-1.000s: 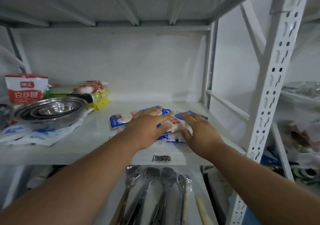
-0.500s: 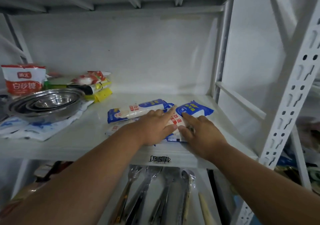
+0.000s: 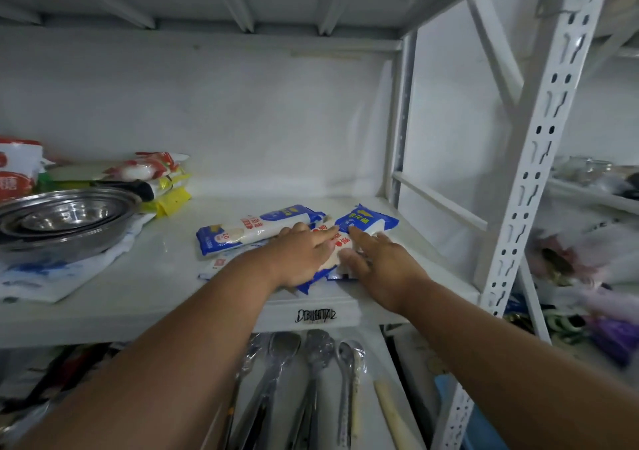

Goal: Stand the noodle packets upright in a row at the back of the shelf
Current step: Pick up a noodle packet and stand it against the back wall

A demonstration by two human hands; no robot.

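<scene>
The noodle packets [image 3: 262, 230] lie flat near the shelf [image 3: 145, 276] front. Left hand [image 3: 301, 256] and right hand [image 3: 380, 263] press flat on them, fingers spread, gripping nothing. Next: grab 1, tip it up.

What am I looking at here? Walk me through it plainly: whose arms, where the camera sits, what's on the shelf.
No machine here: a person wears one camera on the head, looking down at two bare arms. The left hand and right hand press flat on blue-and-white noodle packets lying in a loose pile on a white metal shelf. Neither hand has lifted one, and none stands upright yet. At the left sit stacked steel bowls with other food bags behind them. Wrapped spoons lie on the shelf below.
</scene>
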